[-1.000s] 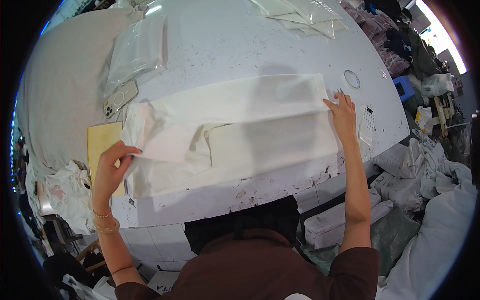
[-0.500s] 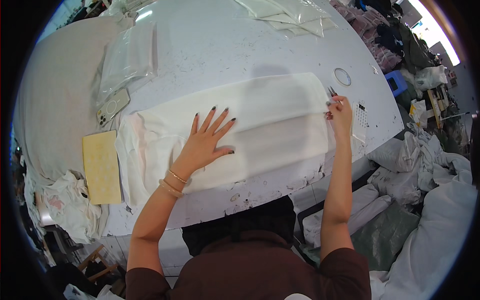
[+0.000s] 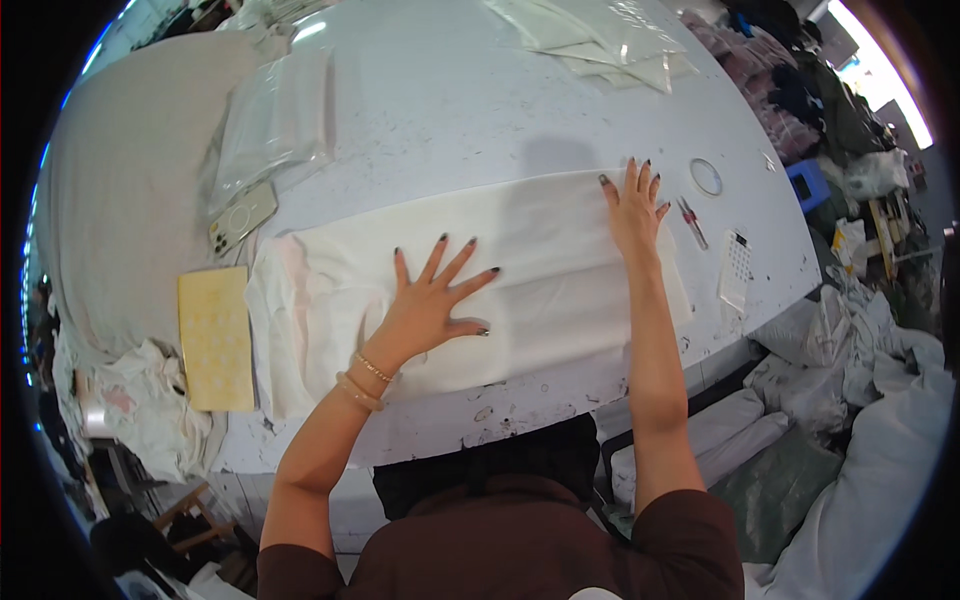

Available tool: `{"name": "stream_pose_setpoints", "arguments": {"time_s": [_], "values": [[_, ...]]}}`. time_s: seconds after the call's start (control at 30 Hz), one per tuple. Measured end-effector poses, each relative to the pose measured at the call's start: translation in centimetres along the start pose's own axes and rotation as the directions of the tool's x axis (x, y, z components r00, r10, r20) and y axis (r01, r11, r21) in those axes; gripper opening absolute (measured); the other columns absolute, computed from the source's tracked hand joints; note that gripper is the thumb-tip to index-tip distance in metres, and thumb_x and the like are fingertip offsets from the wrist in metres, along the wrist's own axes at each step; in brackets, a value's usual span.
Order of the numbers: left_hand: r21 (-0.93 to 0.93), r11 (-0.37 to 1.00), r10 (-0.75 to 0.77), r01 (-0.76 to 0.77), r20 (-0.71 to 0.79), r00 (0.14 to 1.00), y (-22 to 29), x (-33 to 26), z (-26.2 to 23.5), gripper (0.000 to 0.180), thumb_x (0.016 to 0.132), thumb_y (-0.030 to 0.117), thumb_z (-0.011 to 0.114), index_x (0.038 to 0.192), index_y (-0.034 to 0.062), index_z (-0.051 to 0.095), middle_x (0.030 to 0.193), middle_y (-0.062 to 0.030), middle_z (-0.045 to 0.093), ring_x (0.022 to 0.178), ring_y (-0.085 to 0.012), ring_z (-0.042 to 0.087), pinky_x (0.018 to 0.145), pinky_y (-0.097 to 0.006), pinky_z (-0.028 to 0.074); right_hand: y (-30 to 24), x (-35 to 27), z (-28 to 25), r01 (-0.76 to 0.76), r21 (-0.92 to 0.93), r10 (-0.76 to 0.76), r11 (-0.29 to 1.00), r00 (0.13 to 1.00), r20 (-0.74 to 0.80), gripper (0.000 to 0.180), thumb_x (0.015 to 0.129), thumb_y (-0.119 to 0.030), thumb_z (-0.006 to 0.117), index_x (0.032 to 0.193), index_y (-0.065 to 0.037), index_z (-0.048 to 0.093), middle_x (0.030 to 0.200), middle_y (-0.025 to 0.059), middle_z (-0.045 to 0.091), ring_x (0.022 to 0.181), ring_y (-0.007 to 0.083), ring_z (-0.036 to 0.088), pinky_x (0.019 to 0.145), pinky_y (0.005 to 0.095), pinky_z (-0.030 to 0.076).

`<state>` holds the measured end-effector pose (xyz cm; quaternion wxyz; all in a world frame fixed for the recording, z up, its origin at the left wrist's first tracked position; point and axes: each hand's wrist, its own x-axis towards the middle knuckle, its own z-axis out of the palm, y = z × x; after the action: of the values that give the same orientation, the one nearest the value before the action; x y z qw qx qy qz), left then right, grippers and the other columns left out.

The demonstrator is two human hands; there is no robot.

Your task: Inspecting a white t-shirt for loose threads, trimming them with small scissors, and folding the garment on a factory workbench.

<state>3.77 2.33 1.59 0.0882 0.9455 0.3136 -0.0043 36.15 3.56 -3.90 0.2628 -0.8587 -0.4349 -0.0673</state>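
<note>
Where the fisheye bends everything toward its rim, the large white table (image 3: 450, 110) fills most of the view, its surface speckled with dark marks. Across its near half lies a long folded piece of white cloth (image 3: 540, 290), stretched from left to right and lying flat, with a bunched, slightly pinkish end at the left. To the far left a broad grey sheet (image 3: 110, 190) covers that end of the table. Heaps of white fabric (image 3: 880, 440) sit on the floor at the right, below the table edge. Clear plastic bags (image 3: 275, 115) rest at the upper left of the table, and more of them (image 3: 610, 35) at the top.

The left hand (image 3: 425, 305) lies flat on the middle of the cloth, its grip fully open, fingers spread wide, holding nothing; bracelets circle the wrist. The right hand (image 3: 632, 210) presses flat on the cloth near its upper right corner, grip likewise open and fingers loosely fanned, closed on nothing.

A yellow card (image 3: 215, 340) lies just beside the left end of the cloth. A phone (image 3: 240, 217) lies above it, partly under a bag. A small white calculator (image 3: 736, 270) sits right of the cloth, then small snips (image 3: 691, 222) close to the right hand, and a thin ring (image 3: 706, 177) beyond them.
</note>
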Motion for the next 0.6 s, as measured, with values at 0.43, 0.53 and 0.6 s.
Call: {"name": "stream_pose_setpoints", "arguments": {"time_s": [0.43,0.53,0.6], "values": [[-0.218,0.712,-0.701,0.667,-0.276,0.658,-24.0,-8.1,-2.7,0.022,0.074,0.016,0.062,0.095,0.0095,0.065,0.094,-0.0098,0.059,0.087,-0.0236,0.057,0.071,-0.037,0.047,-1.2,-4.2,-2.7,0.314,-0.126,-0.273,0.941,0.924,0.267,0.045,0.093,-0.031,0.045,0.137,-0.029,0.037,0.146,-0.0017,0.031,0.136,0.0199,0.025,0.11,0.0508,0.009],[-0.564,0.604,-0.718,0.564,-0.076,0.692,-26.8,-10.1,-3.1,0.03,0.073,-0.001,0.052,0.098,0.0071,0.067,0.088,-0.0069,0.06,0.083,-0.0128,0.054,0.069,-0.024,0.046,-0.7,-3.6,-2.8,0.347,-0.117,-0.305,0.931,0.911,0.277,0.045,0.093,-0.029,0.045,0.137,-0.029,0.037,0.146,-0.003,0.031,0.136,0.0198,0.024,0.11,0.0501,0.009],[-0.731,0.503,-0.727,0.461,-0.071,0.683,-27.2,-11.2,-2.8,0.032,0.072,-0.004,0.051,0.098,0.0065,0.067,0.088,-0.0052,0.06,0.083,-0.0119,0.053,0.073,-0.023,0.045,0.0,-3.1,-2.7,0.346,-0.099,-0.308,0.933,0.911,0.275,0.046,0.093,-0.029,0.045,0.137,-0.029,0.037,0.145,-0.0033,0.031,0.136,0.0197,0.024,0.11,0.0499,0.01]]}}
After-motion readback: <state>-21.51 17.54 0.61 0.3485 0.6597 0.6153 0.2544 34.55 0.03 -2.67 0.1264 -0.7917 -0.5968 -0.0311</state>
